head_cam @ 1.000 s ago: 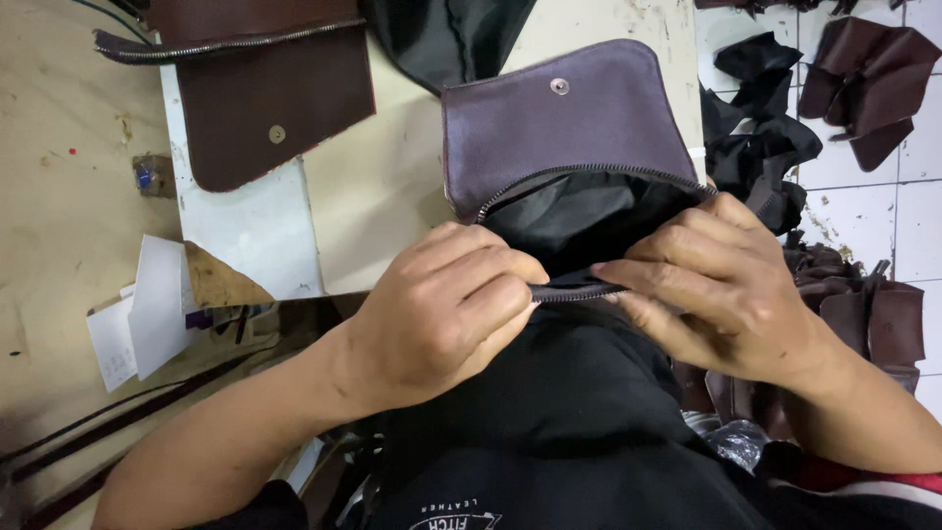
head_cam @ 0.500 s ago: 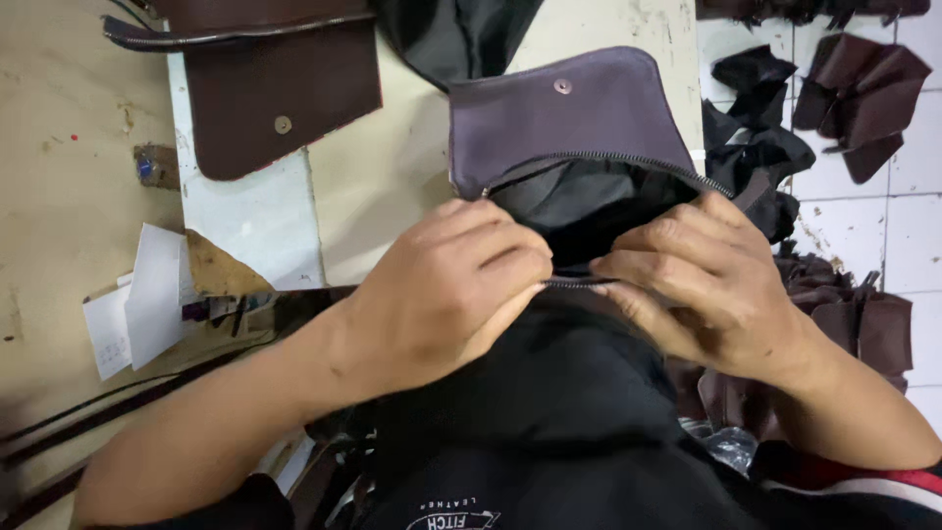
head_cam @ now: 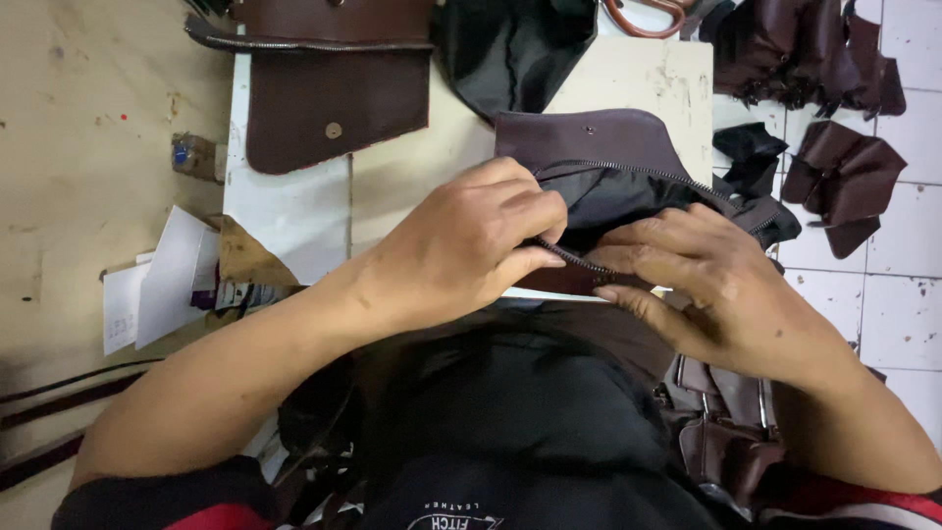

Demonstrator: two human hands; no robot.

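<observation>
A dark brown leather bag (head_cam: 599, 137) with a flap, a small snap and a black lining lies at the near edge of a small white table (head_cam: 412, 186). Its zip runs open across the mouth. My left hand (head_cam: 471, 245) grips the near zip edge, fingers curled over it. My right hand (head_cam: 702, 285) pinches the same edge from the right, thumb and fingers closed on the leather and lining. The two hands almost touch.
A second brown leather piece with a snap and zip (head_cam: 329, 98) lies at the table's back left. Black fabric (head_cam: 515, 49) sits behind the bag. Brown leather scraps (head_cam: 844, 177) lie on the tiled floor at right. Papers (head_cam: 162, 280) lie at left.
The bag has shifted right and away from me, showing more of its open zip. Both hands have moved with it and stay on the near zip edge.
</observation>
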